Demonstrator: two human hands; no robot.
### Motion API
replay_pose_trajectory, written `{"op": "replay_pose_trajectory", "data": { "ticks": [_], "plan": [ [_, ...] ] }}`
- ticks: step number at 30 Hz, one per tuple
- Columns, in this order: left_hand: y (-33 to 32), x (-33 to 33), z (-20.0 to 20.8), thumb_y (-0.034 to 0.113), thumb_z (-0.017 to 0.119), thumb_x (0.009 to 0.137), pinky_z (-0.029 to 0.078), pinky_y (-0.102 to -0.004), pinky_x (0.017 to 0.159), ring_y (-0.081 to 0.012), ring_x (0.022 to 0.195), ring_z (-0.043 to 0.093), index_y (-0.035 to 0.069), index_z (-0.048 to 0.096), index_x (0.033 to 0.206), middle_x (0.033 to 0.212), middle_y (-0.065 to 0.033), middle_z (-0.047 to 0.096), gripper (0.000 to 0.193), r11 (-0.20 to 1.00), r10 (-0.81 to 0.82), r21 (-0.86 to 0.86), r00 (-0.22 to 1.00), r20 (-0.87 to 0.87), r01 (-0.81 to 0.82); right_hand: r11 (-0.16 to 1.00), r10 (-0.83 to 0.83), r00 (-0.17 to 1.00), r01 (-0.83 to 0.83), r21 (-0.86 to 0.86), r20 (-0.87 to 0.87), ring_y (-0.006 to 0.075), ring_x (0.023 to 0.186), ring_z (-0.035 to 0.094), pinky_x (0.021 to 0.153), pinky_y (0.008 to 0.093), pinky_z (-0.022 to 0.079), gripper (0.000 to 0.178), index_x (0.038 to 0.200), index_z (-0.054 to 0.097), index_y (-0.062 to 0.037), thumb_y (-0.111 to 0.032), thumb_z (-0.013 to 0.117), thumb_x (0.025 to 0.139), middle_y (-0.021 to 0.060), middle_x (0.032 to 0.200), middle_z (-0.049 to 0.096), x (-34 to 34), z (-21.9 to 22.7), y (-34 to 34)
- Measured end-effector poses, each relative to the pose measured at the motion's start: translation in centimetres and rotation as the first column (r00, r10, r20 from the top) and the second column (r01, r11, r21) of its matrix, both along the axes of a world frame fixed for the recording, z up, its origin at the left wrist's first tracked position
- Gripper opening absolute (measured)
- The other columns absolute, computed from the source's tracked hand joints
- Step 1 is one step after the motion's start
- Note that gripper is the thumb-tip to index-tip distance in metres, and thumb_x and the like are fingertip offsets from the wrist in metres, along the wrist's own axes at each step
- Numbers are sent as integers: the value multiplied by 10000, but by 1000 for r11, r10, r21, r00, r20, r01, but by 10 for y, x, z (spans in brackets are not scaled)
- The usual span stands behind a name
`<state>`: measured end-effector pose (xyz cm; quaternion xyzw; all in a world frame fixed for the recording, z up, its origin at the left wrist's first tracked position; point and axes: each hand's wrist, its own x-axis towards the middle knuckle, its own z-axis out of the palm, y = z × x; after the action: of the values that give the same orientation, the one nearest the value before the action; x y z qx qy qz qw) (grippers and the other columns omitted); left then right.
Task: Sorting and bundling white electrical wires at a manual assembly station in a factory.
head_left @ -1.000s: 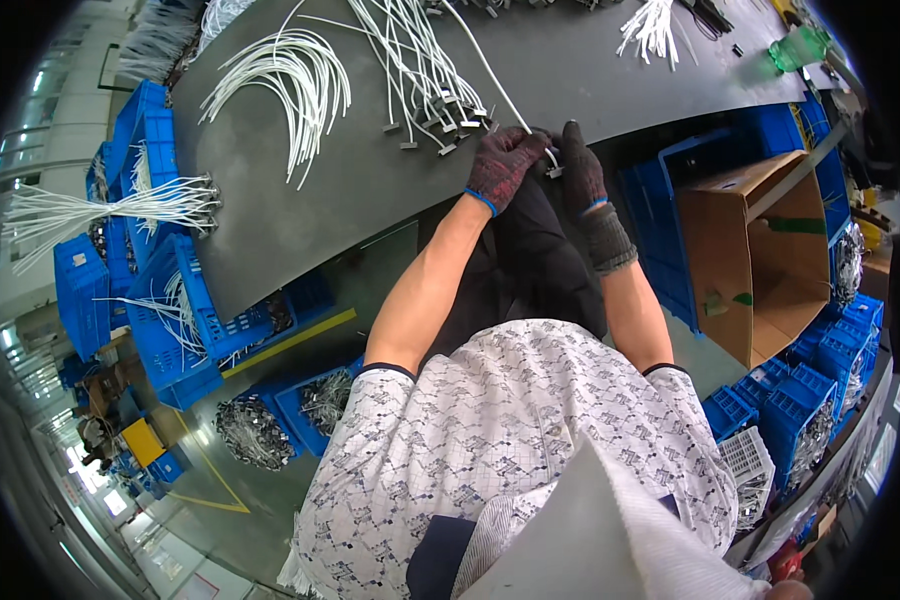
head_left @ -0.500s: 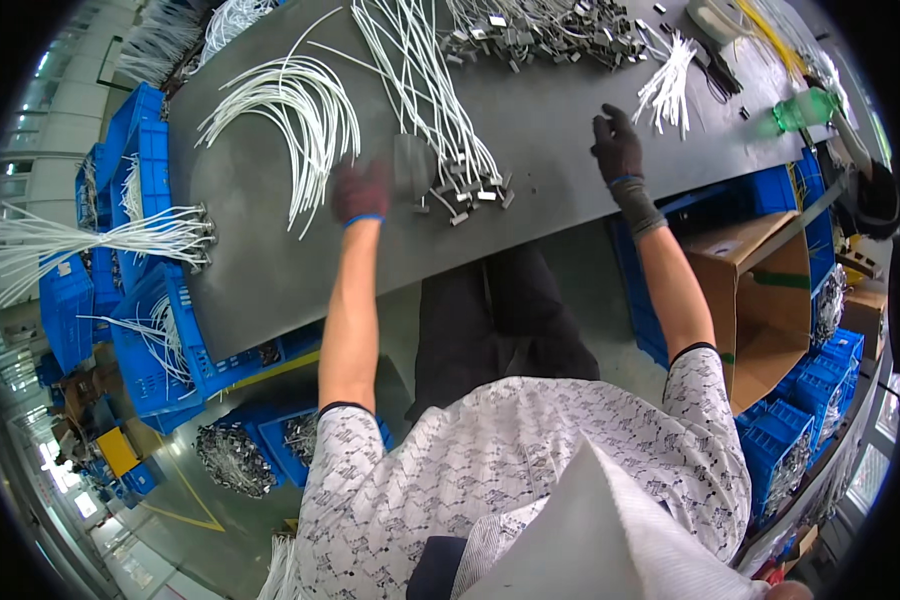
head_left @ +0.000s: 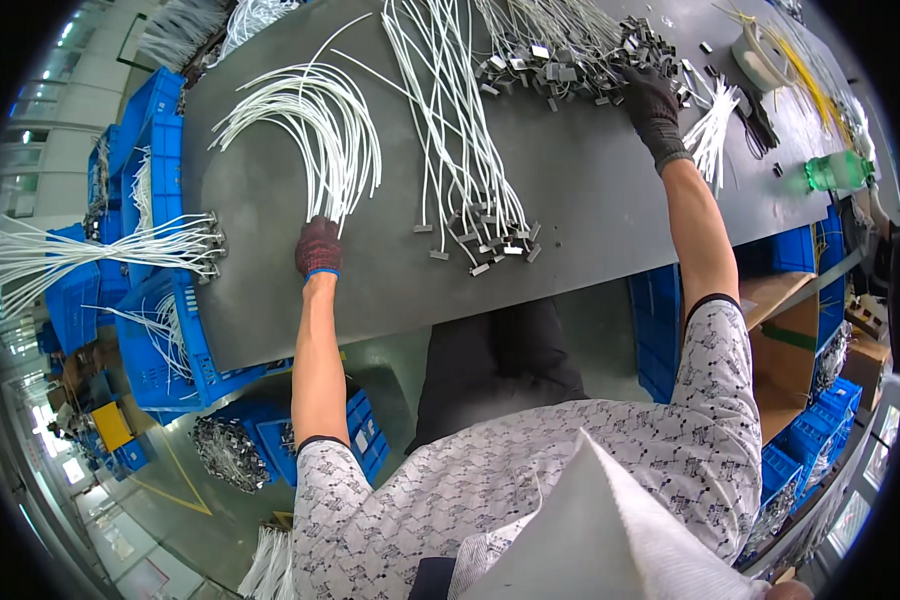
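A fan of curved white cables lies on the left part of the grey table. At its near ends my left hand, in a dark red glove, is closed around some of the cables. Further off to the right, my right hand, in a dark grey glove, reaches into a heap of metal-tipped cables. Its fingers look bent together among the metal ends; what they pinch is hidden. Between my hands lies a second bundle of white cables with small metal blocks on the near ends.
A short white bundle, a black tool-like thing, a tape roll and a green bottle lie at the right. Blue crates flank the grey table on the left, holding cables. A cardboard box stands below right.
My left hand has moved down-left onto the near ends of the curved cables and closed. My right hand has gone from bare table forward into the metal-tipped heap. The view has shifted slightly.
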<state>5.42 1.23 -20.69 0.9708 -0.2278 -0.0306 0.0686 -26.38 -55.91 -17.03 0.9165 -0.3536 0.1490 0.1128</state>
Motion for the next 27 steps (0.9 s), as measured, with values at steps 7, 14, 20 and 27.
{"op": "replay_pose_trajectory", "data": {
  "ticks": [7,14,20,27],
  "plan": [
    [-12,-26,26,329,571,919,519,-464,819,-371,931,670,104,715,1024,988,-160,706,287,993,58,-100,994,-91,-68,973,113,954,-163,165,279,394,873,654,733,482,514,196,1018,698,-135,-276,665,885,192,940,656,-32,16,58],
    [3,-42,25,326,580,896,559,-432,729,-309,782,699,91,725,1000,844,-163,712,295,976,11,-214,993,-119,-36,61,-711,589,-491,869,383,153,774,649,619,267,510,313,1250,597,-65,-203,593,970,90,942,662,-132,-13,131],
    [31,-48,32,174,696,862,561,-335,588,-137,694,658,49,698,949,735,-53,657,152,761,-57,-428,607,-793,-487,50,-565,592,-671,740,575,78,672,555,576,201,457,178,1146,601,-32,-79,498,1009,30,853,589,-210,-13,244],
    [17,-88,49,228,721,915,522,-281,605,-107,711,613,86,694,1058,875,-10,671,204,565,-426,-476,256,-868,-674,-76,-444,853,-340,938,273,132,685,601,603,301,491,118,949,592,-55,-157,640,916,60,785,599,-223,3,327]
  ]
}}
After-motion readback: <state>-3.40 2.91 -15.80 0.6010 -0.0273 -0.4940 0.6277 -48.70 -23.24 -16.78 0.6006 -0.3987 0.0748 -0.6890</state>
